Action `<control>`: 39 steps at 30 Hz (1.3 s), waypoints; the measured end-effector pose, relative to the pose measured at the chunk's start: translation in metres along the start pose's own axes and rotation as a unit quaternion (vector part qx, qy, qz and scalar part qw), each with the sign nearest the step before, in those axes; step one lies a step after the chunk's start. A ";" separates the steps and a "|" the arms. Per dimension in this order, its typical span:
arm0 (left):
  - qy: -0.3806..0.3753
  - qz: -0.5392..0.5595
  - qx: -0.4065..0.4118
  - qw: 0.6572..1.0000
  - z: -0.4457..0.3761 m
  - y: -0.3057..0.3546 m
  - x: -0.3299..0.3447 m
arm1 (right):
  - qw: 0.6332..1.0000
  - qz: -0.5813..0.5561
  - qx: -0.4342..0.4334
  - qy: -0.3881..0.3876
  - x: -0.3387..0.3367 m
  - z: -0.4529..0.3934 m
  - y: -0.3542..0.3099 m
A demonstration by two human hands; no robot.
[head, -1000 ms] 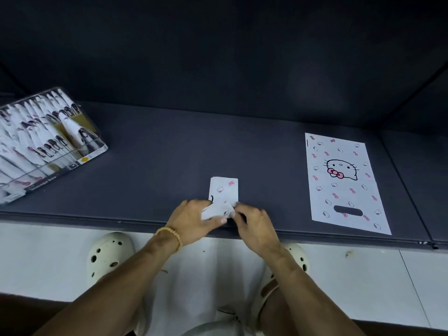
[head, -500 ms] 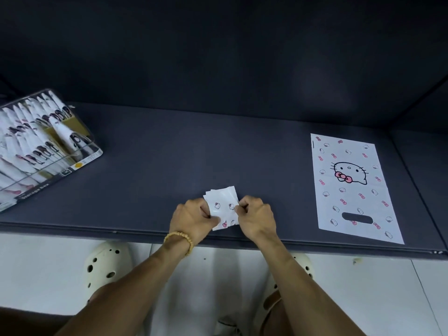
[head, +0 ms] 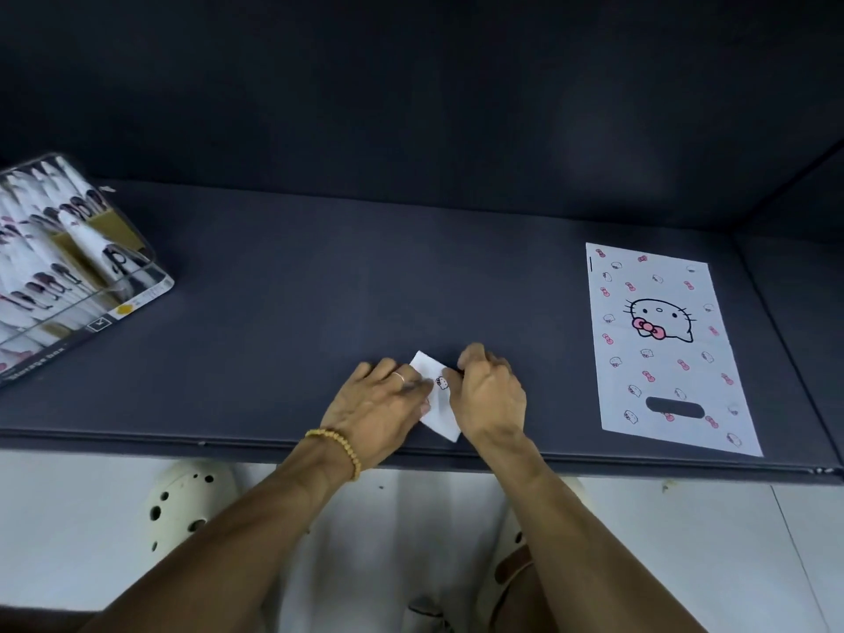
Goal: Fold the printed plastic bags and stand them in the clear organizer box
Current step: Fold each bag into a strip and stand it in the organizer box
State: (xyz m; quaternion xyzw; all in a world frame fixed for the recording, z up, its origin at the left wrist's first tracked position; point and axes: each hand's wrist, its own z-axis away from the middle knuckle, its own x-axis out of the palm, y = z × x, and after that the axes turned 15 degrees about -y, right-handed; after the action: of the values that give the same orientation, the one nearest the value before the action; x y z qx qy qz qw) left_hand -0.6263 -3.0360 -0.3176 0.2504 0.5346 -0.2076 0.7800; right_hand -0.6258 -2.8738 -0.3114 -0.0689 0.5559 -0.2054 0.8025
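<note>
Left hand (head: 388, 399) and right hand (head: 491, 395) cover most of the folded bag (head: 439, 406).

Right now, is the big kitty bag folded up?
No, the big bag lies flat and unfolded on the shelf, off to the right of both hands.

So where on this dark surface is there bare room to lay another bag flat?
Bare: the wide stretch between the organizer box and the hands, and the strip between the right hand and the flat bag. Crowded: the front middle, where the left hand and the right work the folded bag.
</note>
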 end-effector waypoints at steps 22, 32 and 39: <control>-0.066 -0.024 -0.018 0.997 -0.014 -0.003 0.012 | 0.969 0.203 -0.110 -0.082 0.008 0.025 0.071; 0.013 -0.062 -0.092 0.994 -0.011 0.014 0.008 | 0.952 -0.256 0.144 -0.091 -0.015 0.022 0.020; 0.027 0.345 -0.143 0.927 -0.009 0.002 -0.007 | 0.936 -0.314 -0.020 -0.160 -0.028 0.018 0.013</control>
State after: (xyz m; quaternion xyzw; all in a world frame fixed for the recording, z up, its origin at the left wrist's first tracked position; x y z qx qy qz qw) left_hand -0.6346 -3.0283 -0.3132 0.3105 0.4603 0.1593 0.8163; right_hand -0.6145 -2.8525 -0.2849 -0.2878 0.3746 -0.4217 0.7740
